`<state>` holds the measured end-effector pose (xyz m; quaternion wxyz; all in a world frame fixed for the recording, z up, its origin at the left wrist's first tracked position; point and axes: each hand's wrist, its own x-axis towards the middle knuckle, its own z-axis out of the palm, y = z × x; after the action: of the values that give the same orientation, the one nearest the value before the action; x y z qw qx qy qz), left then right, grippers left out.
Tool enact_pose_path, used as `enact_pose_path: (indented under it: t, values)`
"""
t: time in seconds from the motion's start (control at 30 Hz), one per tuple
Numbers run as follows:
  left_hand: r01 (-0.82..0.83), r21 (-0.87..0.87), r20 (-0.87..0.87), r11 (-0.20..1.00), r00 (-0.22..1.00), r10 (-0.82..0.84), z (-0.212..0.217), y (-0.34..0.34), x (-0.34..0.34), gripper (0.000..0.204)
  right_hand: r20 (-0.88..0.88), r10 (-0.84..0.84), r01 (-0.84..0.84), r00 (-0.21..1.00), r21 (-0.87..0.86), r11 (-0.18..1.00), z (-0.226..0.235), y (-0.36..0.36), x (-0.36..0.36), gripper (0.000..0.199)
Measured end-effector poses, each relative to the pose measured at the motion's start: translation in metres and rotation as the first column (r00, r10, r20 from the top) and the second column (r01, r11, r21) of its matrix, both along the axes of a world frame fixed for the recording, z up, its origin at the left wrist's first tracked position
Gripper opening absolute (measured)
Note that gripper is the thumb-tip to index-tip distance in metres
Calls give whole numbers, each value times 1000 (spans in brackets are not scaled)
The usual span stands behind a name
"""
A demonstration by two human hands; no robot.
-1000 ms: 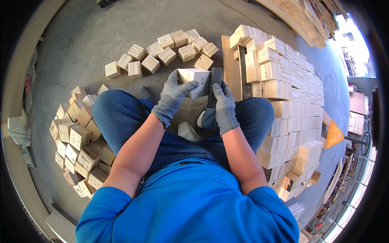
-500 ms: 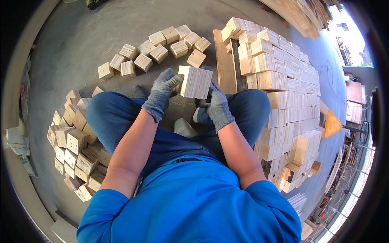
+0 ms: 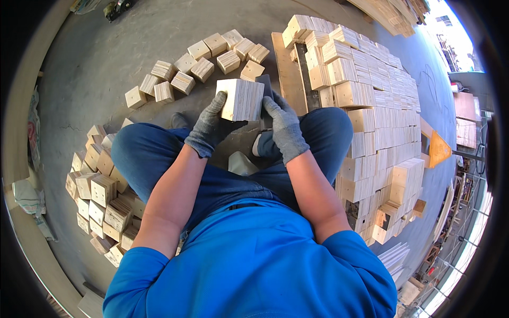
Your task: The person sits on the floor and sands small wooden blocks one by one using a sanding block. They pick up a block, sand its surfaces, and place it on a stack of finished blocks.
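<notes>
Reader: What is the principal object, and where does it lie?

Author: A pale wooden block [image 3: 248, 100], raised above the floor [image 3: 69, 85] between the seated person's knees, ahead of the blue shirt [image 3: 249, 259].

Reader: Which way does it point?

Author: Its plain face is turned to the person's left; the striped face, with lines running away from the body, is turned toward the person and slightly right. The form appears nearly cubic, so a long axis cannot be told with confidence.

Reader: How do the fingers stand to it?

Author: The gloved left hand [image 3: 210, 119] grips the block from its left: the thumb lies on the plain face, the other fingers pass underneath and are largely hidden. The gloved right hand [image 3: 285, 124] is closed about a dark bar [image 3: 264, 85] at the block's right side, thumb nearest the striped face. Whether bar and block touch cannot be told.

Reader: And the bar's axis?

Author: Its long axis runs away from the person, its far end beyond the right fingers; the lower part is covered by the glove.

Reader: What surrounds them?

Author: Loose blocks [image 3: 202, 69] on the floor ahead, a heap of blocks [image 3: 102, 190] at left, and a stacked pile [image 3: 355, 95] at right.
</notes>
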<state>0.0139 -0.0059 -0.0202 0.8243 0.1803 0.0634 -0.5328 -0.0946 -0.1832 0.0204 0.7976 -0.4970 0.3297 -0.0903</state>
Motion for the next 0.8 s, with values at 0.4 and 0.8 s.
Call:
enact_pose_path:
  t: [0.4, 0.8]
  values:
    - [-109, 240, 394, 965, 919, 5, 27, 7, 7, 56, -246, 425, -486, 871, -550, 679, 75, -76, -13, 61]
    - [-99, 246, 380, 964, 925, -2, 24, 8, 3, 53, -182, 636, -536, 750, -731, 423, 104, -49, 28, 61]
